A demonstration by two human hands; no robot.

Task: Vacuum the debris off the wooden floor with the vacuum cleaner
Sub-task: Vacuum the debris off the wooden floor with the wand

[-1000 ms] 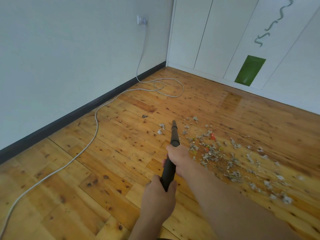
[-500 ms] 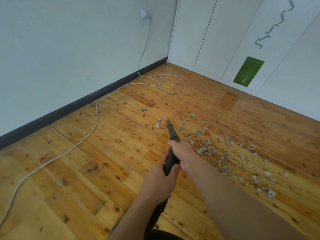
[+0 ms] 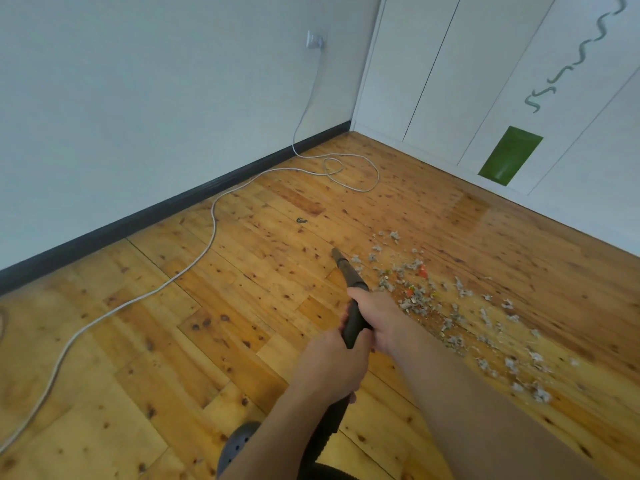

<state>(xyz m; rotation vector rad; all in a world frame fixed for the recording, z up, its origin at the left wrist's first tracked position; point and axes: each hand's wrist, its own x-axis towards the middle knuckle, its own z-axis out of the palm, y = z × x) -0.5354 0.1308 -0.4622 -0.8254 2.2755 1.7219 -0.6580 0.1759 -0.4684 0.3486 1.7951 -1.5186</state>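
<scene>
I hold the black vacuum nozzle tube (image 3: 350, 276) with both hands. My right hand (image 3: 379, 315) grips it further forward, and my left hand (image 3: 332, 365) grips it nearer me, where the hose runs down below my wrist. The tube's tip (image 3: 336, 252) points down at the wooden floor (image 3: 242, 306), just left of a scatter of grey debris (image 3: 415, 292) with a few red and orange bits. The debris trail stretches to the right and towards me (image 3: 519, 372). A small dark scrap (image 3: 302, 220) lies apart, further back.
A white power cord (image 3: 211, 233) runs from a wall socket (image 3: 314, 40) along the floor past the black skirting board (image 3: 173, 206) and loops near the corner. White cupboard doors (image 3: 450, 81) with a green panel (image 3: 509, 155) close the far side. A dark perforated shoe (image 3: 237, 445) shows at the bottom.
The nozzle tip has swung left and back a little, past the two grey bits that lay left of it, which are now gone. My left hand has closed up to my right.
</scene>
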